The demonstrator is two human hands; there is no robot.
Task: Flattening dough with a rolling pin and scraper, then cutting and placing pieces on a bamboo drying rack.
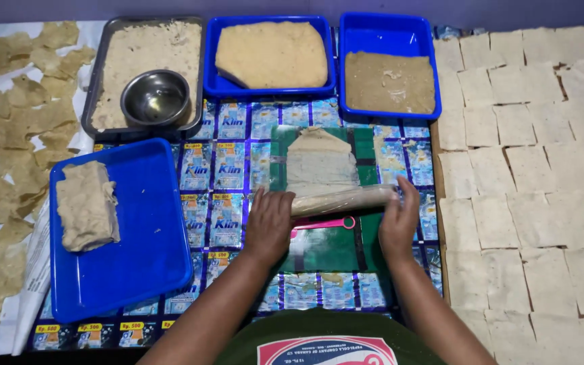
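Observation:
A pale rolling pin (343, 200) lies across a green board (326, 249) in front of me. My left hand (269, 224) rests palm-down on its left end and my right hand (399, 220) presses its right end. Just beyond the pin, a thin flattened sheet of beige dough (320, 161) is spread on the board. A pink-handled tool (324, 224) lies under the pin, between my hands.
A blue tray (150, 230) at left holds a dough lump (86, 206). At the back are a metal tray with a steel bowl (156, 97) and two blue trays (273, 54) (388, 67) of dough. Cut dough squares (528, 176) lie at right, irregular pieces (15, 128) at left.

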